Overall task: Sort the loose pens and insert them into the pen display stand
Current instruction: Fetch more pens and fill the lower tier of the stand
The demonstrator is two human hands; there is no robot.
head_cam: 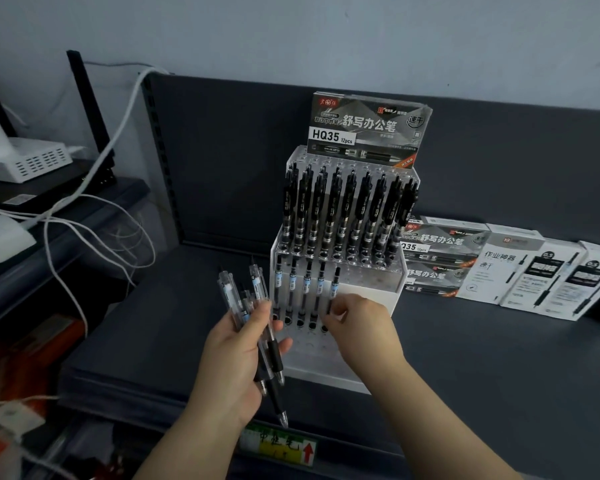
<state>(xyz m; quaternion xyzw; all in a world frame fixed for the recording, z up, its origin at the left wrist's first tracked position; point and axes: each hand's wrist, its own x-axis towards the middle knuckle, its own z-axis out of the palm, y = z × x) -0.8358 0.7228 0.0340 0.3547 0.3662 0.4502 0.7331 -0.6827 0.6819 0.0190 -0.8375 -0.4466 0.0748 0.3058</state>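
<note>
- Clear acrylic stand (388, 271), tiered, directly ahead of both hands on a dark shelf (153, 323); upper tier full of black pens (333, 209), likely sorted by type.
- Lower tier: four clear pens (293, 282) seated upright in holes just beyond the left hand's fingertips; remaining holes to the right of the right hand are vacant.
- Right hand (357, 317): fingers pinched on a fifth pen (335, 289), held upright over the next hole in the row, apparently mid-insertion; its tip is hidden behind the fingers.
- Left hand (236, 358): clenched around a bundle (253, 323) of loose clear pens, tips down, clickers up, kept close beside the stand, presumably as ready stock for the right hand.
- Boxes (520, 271) of pens lie flat on the shelf, well to the right of the right hand.
- Cables (94, 188) hang well left of the left hand, clear of the work.
</note>
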